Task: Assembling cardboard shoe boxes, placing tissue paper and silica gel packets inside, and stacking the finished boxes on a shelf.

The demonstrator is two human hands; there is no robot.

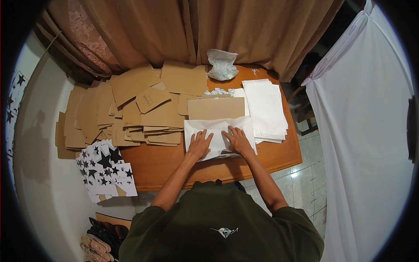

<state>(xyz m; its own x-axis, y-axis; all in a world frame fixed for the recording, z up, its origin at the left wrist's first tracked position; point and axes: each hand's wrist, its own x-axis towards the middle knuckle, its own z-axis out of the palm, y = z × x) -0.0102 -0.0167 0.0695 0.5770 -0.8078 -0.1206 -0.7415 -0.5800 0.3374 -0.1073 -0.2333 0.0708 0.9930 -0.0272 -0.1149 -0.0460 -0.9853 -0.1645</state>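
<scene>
Both of my hands lie on a sheet of white paper (pixel 218 126) near the front of the wooden table. My left hand (pixel 199 144) rests on its left part with the fingers spread. Over on its right part, my right hand (pixel 238 140) presses down, fingers apart too. Beneath the paper is a flat brown cardboard piece (pixel 217 108), whose far part shows beyond the sheet. Small crumpled white bits (pixel 219 91) sit just past the cardboard. What lies under the near edge of the paper is mostly hidden.
Stacked brown cardboard pieces (pixel 150 105) cover the table's left side. A pile of white sheets (pixel 265 109) lies at right, and a clear plastic bag (pixel 222 65) stands at the back. Star-printed papers (pixel 107 170) hang over the left front edge. Shoes (pixel 102 238) sit below.
</scene>
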